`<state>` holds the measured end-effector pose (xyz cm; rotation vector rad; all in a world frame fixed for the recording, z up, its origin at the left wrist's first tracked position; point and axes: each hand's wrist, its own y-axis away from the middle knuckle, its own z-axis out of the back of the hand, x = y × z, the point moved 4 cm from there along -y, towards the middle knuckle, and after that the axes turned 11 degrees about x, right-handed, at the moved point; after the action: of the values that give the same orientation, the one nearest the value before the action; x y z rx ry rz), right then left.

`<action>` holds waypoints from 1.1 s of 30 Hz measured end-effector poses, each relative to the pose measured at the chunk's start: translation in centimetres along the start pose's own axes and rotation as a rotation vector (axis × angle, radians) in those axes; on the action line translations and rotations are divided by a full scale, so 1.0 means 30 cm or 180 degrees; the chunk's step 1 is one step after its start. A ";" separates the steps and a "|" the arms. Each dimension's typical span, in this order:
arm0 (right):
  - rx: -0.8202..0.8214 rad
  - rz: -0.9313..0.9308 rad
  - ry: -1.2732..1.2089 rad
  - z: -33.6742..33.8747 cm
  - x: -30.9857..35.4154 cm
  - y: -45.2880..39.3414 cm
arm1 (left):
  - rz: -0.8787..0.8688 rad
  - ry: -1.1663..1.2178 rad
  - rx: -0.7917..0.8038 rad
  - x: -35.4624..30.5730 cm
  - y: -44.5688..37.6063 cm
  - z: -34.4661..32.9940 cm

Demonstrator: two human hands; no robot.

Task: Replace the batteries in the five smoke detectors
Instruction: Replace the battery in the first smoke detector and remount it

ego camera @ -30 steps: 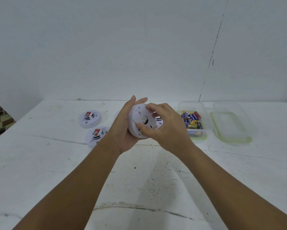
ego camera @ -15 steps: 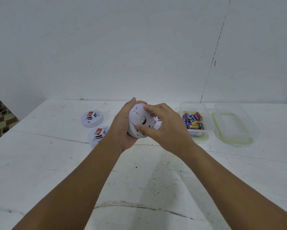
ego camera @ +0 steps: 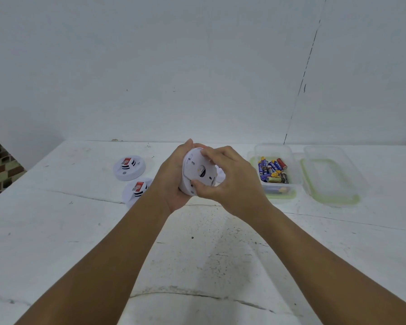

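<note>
**Twisting the back plate off a smoke detector**

I am holding a white smoke detector [ego camera: 198, 173] up on edge above the table [ego camera: 56, 231], its flat back turned toward my right. My left hand [ego camera: 171, 184] is cupping the domed front from the 9 o'clock side, fingers curled over the top rim. My right hand [ego camera: 230, 181] is coming at it from 3 o'clock, thumb pinching the lower rim at about 6 o'clock and fingers hooking the upper rim near 12, so the round back plate is lying flat against my right palm's reach. The disc's axis is running roughly left to right between my palms, which I judge is what a twist to open the battery bay calls for.

Two more detectors are lying face up at 10 o'clock, one far [ego camera: 129, 167], one nearer [ego camera: 137, 190] and partly behind my left wrist. The tub of batteries [ego camera: 273, 172] is sitting at 3 o'clock, closest to my right hand, with its lid [ego camera: 331, 179] just beyond.
</note>
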<state>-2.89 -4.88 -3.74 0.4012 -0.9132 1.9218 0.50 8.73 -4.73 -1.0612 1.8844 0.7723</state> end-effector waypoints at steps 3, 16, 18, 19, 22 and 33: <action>0.0050 0.0070 0.0039 0.007 -0.005 -0.002 | 0.0018 0.0069 0.0066 0.009 0.000 0.007; -0.0179 0.0260 -0.0195 0.017 -0.031 0.030 | 0.0116 0.0225 0.0064 0.001 -0.004 0.030; -0.0140 0.0172 -0.0240 0.007 -0.047 0.065 | 0.0061 0.0227 -0.0038 -0.001 0.000 0.062; 0.0023 0.0051 -0.0216 -0.006 -0.062 0.083 | 0.0013 0.0240 -0.0093 -0.003 0.003 0.082; 0.0929 -0.0605 0.0169 -0.073 -0.129 0.139 | -0.0101 0.0402 -0.0254 -0.009 0.011 0.134; 0.1395 -0.0969 0.0420 -0.129 -0.201 0.157 | -0.0067 0.0627 -0.0327 0.040 0.002 0.122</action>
<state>-3.51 -7.06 -12.00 0.6227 -0.3156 1.8288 1.38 11.24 -7.52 -1.2587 2.0120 0.7837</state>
